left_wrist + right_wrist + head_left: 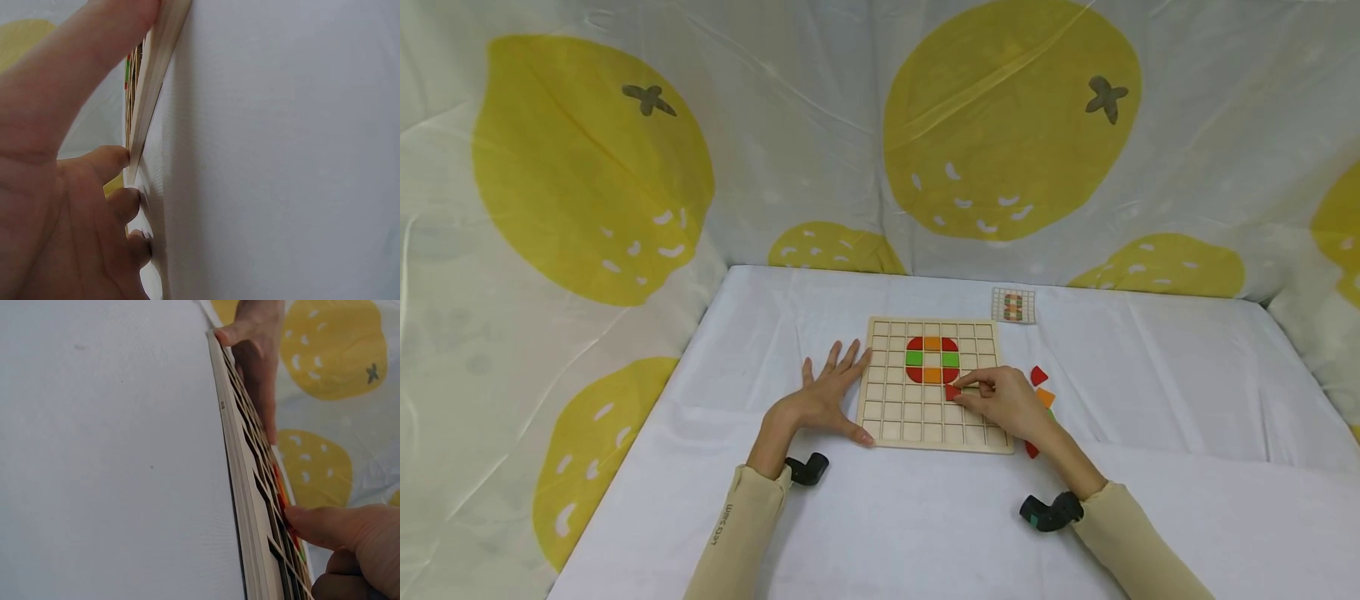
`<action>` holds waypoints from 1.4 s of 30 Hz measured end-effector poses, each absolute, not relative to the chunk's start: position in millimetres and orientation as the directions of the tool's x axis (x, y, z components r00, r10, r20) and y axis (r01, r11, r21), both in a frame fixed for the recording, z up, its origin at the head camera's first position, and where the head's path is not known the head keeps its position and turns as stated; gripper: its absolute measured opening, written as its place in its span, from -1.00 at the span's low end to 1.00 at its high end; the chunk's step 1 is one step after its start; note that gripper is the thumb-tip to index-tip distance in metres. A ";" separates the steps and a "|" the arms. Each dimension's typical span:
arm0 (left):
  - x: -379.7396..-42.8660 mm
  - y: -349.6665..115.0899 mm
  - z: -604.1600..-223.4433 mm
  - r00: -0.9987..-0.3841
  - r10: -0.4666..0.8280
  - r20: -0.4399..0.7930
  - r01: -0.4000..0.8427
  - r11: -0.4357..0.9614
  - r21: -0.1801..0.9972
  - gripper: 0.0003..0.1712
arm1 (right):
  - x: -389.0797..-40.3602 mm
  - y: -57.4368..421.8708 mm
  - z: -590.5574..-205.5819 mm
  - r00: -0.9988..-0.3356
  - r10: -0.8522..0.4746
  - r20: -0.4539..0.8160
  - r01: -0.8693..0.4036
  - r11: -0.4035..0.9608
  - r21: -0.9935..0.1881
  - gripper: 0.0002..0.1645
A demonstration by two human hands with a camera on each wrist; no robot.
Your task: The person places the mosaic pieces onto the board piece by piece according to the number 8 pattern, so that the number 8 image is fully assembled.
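Observation:
A square wooden grid board [891, 417] lies on the white cloth, with red, orange and green tiles forming a ring in its upper middle. My left hand [820, 404] is spread at the board's left side, thumb at the near left corner and a fingertip at the left edge. In the left wrist view its thumb [94, 56] rests along the board's rim. Just below the ring's lower right corner, my right hand [1007, 404] pinches a small red tile [952, 392] between thumb and forefinger, low over the grid. The right wrist view shows the thumb [312, 520] against red.
To the right of the board lie loose tiles, including a red one [1039, 376] and an orange one [1045, 398], some partly hidden by the right hand and wrist. A small pattern card [1013, 306] lies beyond the board's far right corner. Lemon-printed cloth [820, 125] rises behind.

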State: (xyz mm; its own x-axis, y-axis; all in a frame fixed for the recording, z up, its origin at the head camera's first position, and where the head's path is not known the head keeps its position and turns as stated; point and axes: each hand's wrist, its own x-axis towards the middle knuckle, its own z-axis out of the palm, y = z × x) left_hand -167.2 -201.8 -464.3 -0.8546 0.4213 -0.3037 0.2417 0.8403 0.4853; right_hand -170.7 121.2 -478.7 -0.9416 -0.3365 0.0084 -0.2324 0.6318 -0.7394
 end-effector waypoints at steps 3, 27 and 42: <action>-167.3 -201.5 -463.5 -0.856 0.419 -0.304 0.240 0.841 0.484 0.67 | -170.1 120.8 -477.8 -0.939 -0.345 0.011 -0.239 0.628 -0.740 -0.77; -167.3 -201.6 -463.1 -0.855 0.419 -0.305 0.240 0.841 0.484 0.66 | -181.3 182.6 -456.3 -0.955 -0.290 -0.068 -0.165 0.707 -0.688 -0.73; -167.3 -201.0 -464.1 -0.855 0.423 -0.299 0.241 0.837 0.492 0.66 | -193.7 255.2 -472.6 -0.906 -0.384 -0.176 -0.105 0.609 -0.786 -0.67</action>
